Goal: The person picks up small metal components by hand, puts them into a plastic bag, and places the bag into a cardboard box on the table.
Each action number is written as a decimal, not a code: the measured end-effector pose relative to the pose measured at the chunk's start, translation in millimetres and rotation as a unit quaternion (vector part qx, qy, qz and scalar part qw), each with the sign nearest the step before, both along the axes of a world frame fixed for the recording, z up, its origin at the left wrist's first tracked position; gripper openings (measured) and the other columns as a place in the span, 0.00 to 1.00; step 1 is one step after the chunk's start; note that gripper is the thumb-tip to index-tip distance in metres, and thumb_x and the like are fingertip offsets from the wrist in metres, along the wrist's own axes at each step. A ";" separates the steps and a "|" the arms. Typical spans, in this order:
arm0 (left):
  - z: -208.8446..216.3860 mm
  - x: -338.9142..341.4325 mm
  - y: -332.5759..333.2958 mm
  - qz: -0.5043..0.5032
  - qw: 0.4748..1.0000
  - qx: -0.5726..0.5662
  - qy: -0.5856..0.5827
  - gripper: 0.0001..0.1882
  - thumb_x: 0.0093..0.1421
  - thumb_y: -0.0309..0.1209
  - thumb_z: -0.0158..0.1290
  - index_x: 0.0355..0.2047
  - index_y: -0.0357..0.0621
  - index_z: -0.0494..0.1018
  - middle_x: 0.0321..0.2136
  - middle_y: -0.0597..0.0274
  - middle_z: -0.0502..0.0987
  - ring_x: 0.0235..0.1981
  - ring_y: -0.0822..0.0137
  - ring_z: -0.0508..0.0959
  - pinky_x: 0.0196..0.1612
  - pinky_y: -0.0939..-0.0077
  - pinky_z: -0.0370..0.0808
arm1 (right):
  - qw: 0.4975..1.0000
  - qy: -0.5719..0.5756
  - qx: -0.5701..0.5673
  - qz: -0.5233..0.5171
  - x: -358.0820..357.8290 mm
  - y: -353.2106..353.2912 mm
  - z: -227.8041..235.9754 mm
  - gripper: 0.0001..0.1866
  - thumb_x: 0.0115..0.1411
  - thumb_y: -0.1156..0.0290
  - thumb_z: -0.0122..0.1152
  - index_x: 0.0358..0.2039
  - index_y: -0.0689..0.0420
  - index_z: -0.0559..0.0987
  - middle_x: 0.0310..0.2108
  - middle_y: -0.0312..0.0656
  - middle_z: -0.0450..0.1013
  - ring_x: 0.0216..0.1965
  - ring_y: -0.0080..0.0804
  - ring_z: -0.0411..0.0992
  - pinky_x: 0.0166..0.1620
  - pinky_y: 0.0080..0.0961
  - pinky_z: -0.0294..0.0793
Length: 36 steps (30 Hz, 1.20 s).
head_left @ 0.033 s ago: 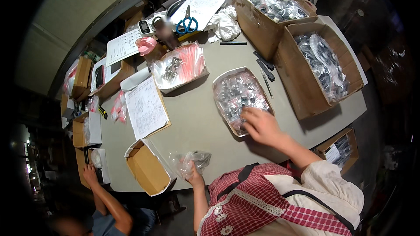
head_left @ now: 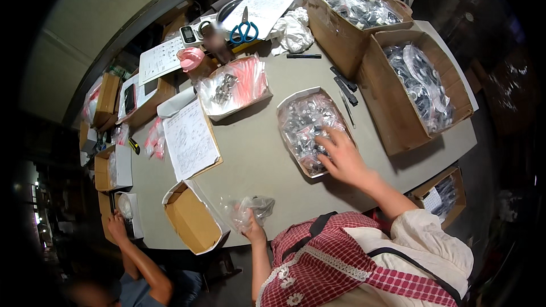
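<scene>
My right hand (head_left: 344, 160) reaches over a shallow white-edged box (head_left: 312, 175), fingers apart and bent down at its contents. Small clear bags (head_left: 307, 112) with dark and silvery parts fill that box; whether the fingertips touch them I cannot tell. Close to the table's front edge, my left hand (head_left: 250, 227) is closed around a crumpled clear plastic bag (head_left: 260, 206). What is inside the bag is too unclear to name. Left of it stands an open box (head_left: 193, 222) with a bare brown bottom.
Two tall cartons (head_left: 392, 131) of bagged parts stand at right. Further back are a box of red-edged bags (head_left: 250, 79), a pink-lidded bottle (head_left: 190, 59), scissors (head_left: 243, 33) and a written sheet (head_left: 190, 142). A co-worker's hand (head_left: 116, 227) is at far left.
My right hand has moved slightly farther over the box, and its fingers have spread more. The left hand and its bag look unmoved.
</scene>
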<state>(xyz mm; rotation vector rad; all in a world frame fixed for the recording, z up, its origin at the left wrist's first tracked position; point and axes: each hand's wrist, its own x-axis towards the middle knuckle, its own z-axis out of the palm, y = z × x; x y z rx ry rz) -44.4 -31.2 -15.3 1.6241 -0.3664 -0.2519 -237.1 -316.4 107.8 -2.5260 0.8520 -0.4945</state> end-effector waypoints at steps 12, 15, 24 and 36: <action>-8.4 8.9 -2.9 0.016 0.991 0.081 -0.103 0.25 0.66 0.26 0.52 0.61 0.31 0.60 0.55 0.50 0.68 0.56 0.59 0.68 0.60 0.65 0.65 | 0.984 0.152 -0.083 0.040 79.4 -26.6 -46.1 0.34 0.65 0.45 0.48 0.69 0.43 0.60 0.73 0.49 0.40 0.71 0.66 0.37 0.60 0.82 0.33; -9.0 9.3 0.8 -0.001 0.989 0.117 -0.093 0.24 0.66 0.28 0.53 0.59 0.31 0.64 0.57 0.47 0.67 0.58 0.54 0.67 0.62 0.62 0.62 | 0.981 0.122 -0.113 0.102 79.6 -58.7 -59.6 0.32 0.66 0.48 0.47 0.68 0.42 0.60 0.73 0.45 0.45 0.72 0.59 0.41 0.62 0.78 0.36; -20.1 11.4 3.3 0.012 0.990 0.111 -0.089 0.24 0.65 0.32 0.54 0.58 0.31 0.67 0.57 0.43 0.69 0.59 0.47 0.67 0.62 0.58 0.62 | 0.970 0.214 0.026 0.115 39.7 -36.7 -25.9 0.36 0.65 0.44 0.48 0.70 0.42 0.55 0.73 0.50 0.41 0.71 0.64 0.38 0.65 0.73 0.35; -6.4 12.7 -0.5 0.021 0.982 0.132 -0.136 0.24 0.64 0.32 0.55 0.57 0.33 0.67 0.55 0.42 0.70 0.57 0.47 0.68 0.61 0.58 0.64 | 0.987 0.136 0.089 0.013 70.1 -78.0 -52.3 0.48 0.62 0.38 0.49 0.70 0.60 0.51 0.71 0.64 0.36 0.73 0.59 0.32 0.71 0.50 0.33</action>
